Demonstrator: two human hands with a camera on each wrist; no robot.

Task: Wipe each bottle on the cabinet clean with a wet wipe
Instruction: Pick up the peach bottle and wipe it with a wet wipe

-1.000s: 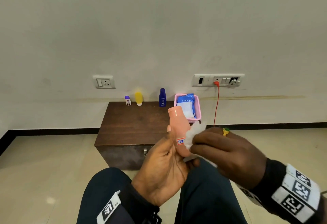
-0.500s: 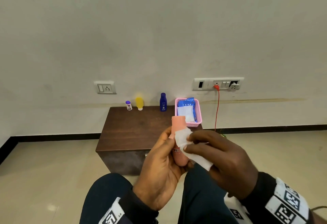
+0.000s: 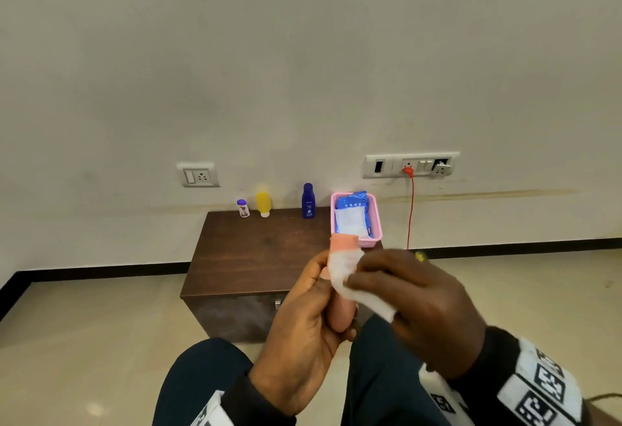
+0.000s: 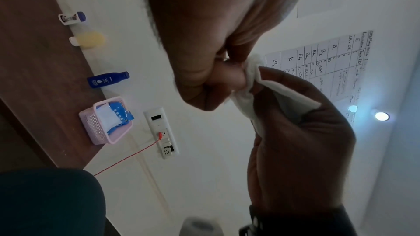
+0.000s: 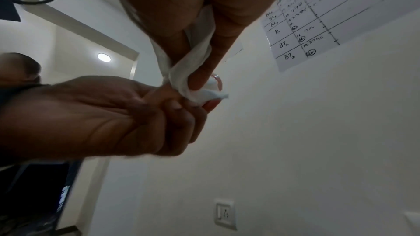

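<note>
My left hand grips a peach-pink bottle upright in front of me, above my knees. My right hand pinches a white wet wipe and wraps it round the bottle's upper half, just under the cap. The wipe also shows in the left wrist view, bunched against the bottle. In the right wrist view the wipe runs between my thumb and fingers. On the brown cabinet by the wall stand a small white bottle with a purple cap, a yellow bottle and a dark blue bottle.
A pink basket at the cabinet's back right holds a blue pack of wipes. A red cable hangs from the wall socket panel to the floor. My dark trouser knees are below the hands.
The wipe has slid from the bottle's lower label area up to just below the cap. Both hands have shifted slightly away from me with the bottle.
</note>
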